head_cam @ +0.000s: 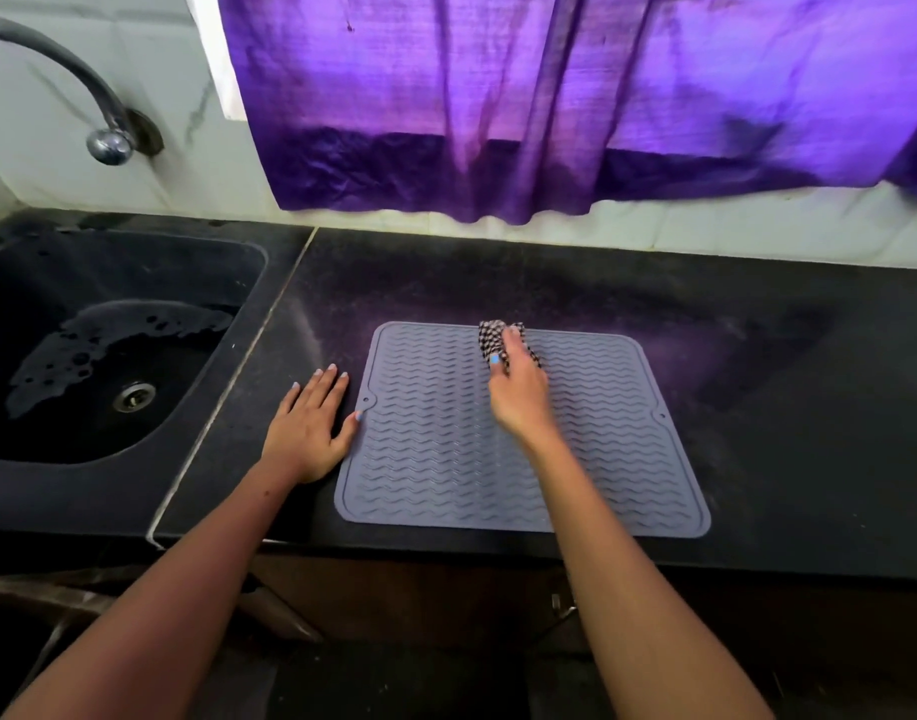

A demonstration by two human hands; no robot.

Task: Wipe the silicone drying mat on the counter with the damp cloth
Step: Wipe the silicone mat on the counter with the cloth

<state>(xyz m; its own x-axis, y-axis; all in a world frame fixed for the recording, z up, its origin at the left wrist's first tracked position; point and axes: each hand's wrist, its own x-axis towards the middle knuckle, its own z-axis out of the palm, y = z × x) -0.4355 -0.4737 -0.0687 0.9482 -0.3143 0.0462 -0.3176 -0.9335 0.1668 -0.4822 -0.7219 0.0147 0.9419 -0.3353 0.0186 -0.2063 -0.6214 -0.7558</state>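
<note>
A grey silicone drying mat [435, 449] with wavy ridges lies flat on the black counter [783, 387]. My right hand [519, 392] grips a bunched checkered cloth [493, 337] and holds it down on the mat near its far edge, around the middle. My left hand [311, 423] lies flat on the counter just left of the mat, fingers straight, with the thumb tip touching the mat's left edge by a small notch.
A black sink [103, 283] with water pooled around its drain is set into the counter at left, under a curved metal tap [82, 90]. A purple curtain [550, 106] hangs over the tiled wall behind the counter.
</note>
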